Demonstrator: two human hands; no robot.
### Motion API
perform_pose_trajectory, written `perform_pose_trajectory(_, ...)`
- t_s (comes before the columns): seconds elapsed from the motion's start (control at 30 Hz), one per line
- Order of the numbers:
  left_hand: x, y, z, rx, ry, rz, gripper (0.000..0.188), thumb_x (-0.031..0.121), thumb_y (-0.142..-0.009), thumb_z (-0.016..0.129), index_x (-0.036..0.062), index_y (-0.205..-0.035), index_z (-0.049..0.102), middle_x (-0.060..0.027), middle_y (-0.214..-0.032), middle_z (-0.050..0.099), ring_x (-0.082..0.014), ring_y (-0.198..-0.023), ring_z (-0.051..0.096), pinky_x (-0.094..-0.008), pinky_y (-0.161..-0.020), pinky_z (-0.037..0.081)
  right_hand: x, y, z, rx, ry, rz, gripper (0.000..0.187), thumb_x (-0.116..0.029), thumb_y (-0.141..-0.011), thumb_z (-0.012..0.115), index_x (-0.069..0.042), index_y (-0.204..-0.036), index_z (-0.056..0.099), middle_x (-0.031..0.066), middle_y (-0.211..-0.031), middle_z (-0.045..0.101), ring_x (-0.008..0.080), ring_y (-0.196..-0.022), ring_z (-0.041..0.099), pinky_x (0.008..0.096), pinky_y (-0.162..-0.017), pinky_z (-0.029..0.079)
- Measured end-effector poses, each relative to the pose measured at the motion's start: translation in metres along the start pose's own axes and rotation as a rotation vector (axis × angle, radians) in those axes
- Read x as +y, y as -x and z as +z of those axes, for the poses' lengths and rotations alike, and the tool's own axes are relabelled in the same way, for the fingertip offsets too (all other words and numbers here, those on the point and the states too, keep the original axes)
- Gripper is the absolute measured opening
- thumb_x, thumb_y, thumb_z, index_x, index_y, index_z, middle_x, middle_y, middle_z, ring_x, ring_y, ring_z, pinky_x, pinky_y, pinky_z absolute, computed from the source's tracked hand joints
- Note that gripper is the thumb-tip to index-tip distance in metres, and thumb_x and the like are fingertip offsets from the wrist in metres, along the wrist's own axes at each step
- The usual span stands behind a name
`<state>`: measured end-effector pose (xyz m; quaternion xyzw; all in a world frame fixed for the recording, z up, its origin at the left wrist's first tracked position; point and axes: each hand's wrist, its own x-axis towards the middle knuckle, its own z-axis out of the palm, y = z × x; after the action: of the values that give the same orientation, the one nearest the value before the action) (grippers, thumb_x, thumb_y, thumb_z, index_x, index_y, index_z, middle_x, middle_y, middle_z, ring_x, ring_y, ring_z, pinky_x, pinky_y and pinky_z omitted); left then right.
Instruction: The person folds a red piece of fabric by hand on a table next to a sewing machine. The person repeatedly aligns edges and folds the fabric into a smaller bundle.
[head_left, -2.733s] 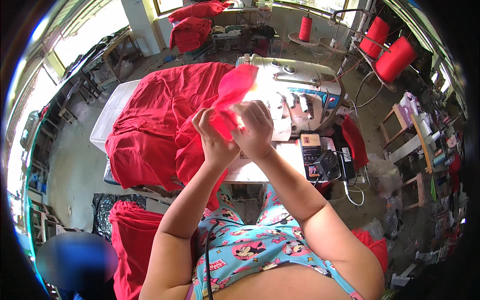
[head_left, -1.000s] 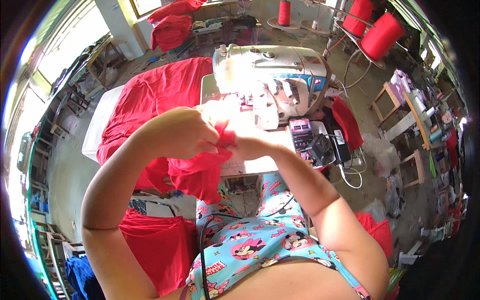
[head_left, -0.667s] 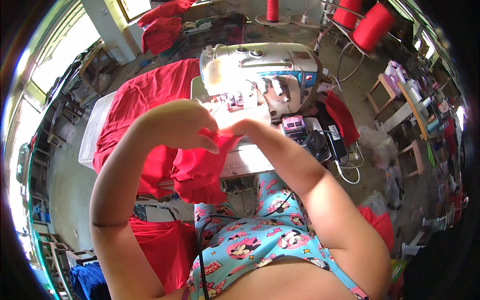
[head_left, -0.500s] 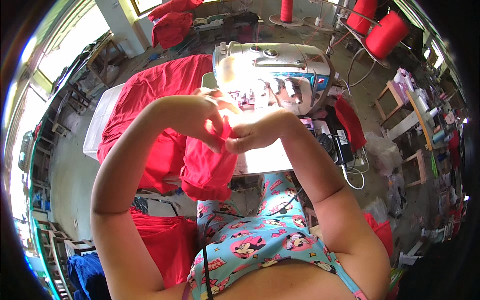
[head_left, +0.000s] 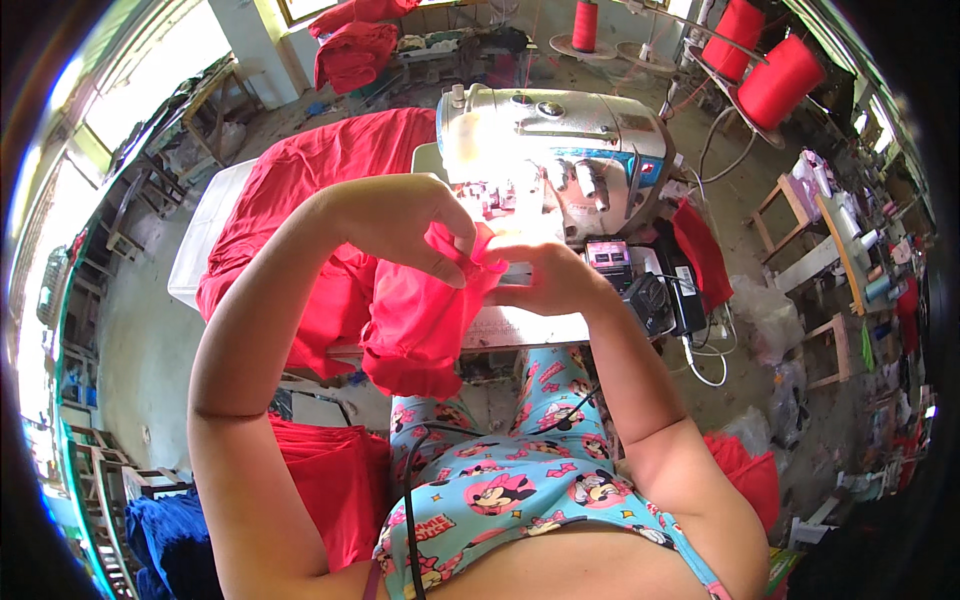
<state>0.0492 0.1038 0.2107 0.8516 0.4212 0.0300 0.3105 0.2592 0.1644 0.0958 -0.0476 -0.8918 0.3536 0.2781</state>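
Note:
A piece of red fabric [head_left: 420, 318] hangs over the front edge of the sewing table, gathered at its upper end between my hands. My left hand [head_left: 412, 225] curves over it from the left, thumb and fingers closed on the gathered part. From the right, my right hand [head_left: 548, 276] pinches the fabric's upper right edge between thumb and fingers. Just beyond both hands stands a grey-and-blue sewing machine [head_left: 570, 125], its lamp glaring over the needle area. The needle itself is lost in the glare.
More red fabric [head_left: 330, 150] covers the table's left side. A black box with cables [head_left: 683, 300] and a red cloth [head_left: 700, 250] lie right of the machine. Red thread cones [head_left: 780, 82] stand at upper right. Folded red cloth [head_left: 330, 480] sits by my left thigh.
My right hand has moved right and slightly down, away from my left fingers, with the fabric edge drawn between them. The whole view has shifted a little.

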Motion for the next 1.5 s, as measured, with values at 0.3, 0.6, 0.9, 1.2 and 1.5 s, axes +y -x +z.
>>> perform_pose_trajectory(0.3,-0.01,0.02,0.006,0.179,-0.077,0.083,0.026,0.017,-0.07,0.08,0.002,-0.076,0.059,-0.0074,-0.077,0.061,-0.023,-0.079,0.059,-0.0347,-0.074,0.046,-0.007,0.0,-0.003,0.132,-0.087,-0.036,0.018,-0.016,-0.078,0.072,-0.005,-0.089,0.063,0.007,-0.087,0.067,0.0202,-0.083,0.063,0.0313,-0.078,0.048)
perform_pose_trajectory(0.6,-0.004,0.02,0.008,0.179,-0.111,0.015,0.032,0.024,-0.08,0.071,0.0004,-0.073,0.051,-0.0099,-0.072,0.058,-0.0213,-0.069,0.055,-0.0346,-0.066,0.043,0.008,0.008,0.01,0.238,-0.326,0.06,0.007,-0.007,-0.075,0.063,-0.003,-0.079,0.058,0.0029,-0.072,0.06,0.009,-0.074,0.055,0.0253,-0.069,0.045)
perform_pose_trajectory(0.9,-0.007,0.024,0.02,0.201,-0.095,-0.014,0.028,0.02,-0.078,0.072,0.0016,-0.079,0.051,-0.0116,-0.073,0.057,-0.0233,-0.069,0.055,-0.0353,-0.066,0.042,0.011,0.012,0.014,0.222,-0.445,0.1,0.013,0.003,-0.068,0.064,-0.001,-0.079,0.058,0.0022,-0.076,0.062,0.0069,-0.074,0.055,0.0244,-0.07,0.046)
perform_pose_trajectory(1.2,0.004,0.029,0.019,0.205,-0.147,-0.142,0.025,0.014,-0.074,0.075,0.0012,-0.085,0.055,-0.0118,-0.074,0.059,-0.0234,-0.072,0.058,-0.0355,-0.068,0.044,0.005,0.008,0.013,0.191,-0.451,0.153,0.016,0.007,-0.069,0.064,-0.003,-0.078,0.056,0.0042,-0.085,0.063,0.0088,-0.084,0.057,0.0254,-0.077,0.047)
perform_pose_trajectory(1.5,0.032,0.017,0.05,0.373,-0.366,-0.096,0.018,0.018,-0.079,0.065,0.0005,-0.079,0.063,-0.0157,-0.071,0.059,-0.0334,-0.067,0.06,-0.0394,-0.066,0.049,-0.016,-0.006,0.017,0.306,-0.543,0.094,0.018,-0.002,-0.076,0.063,-0.005,-0.091,0.053,0.0051,-0.087,0.063,0.0094,-0.084,0.058,0.0262,-0.079,0.047)
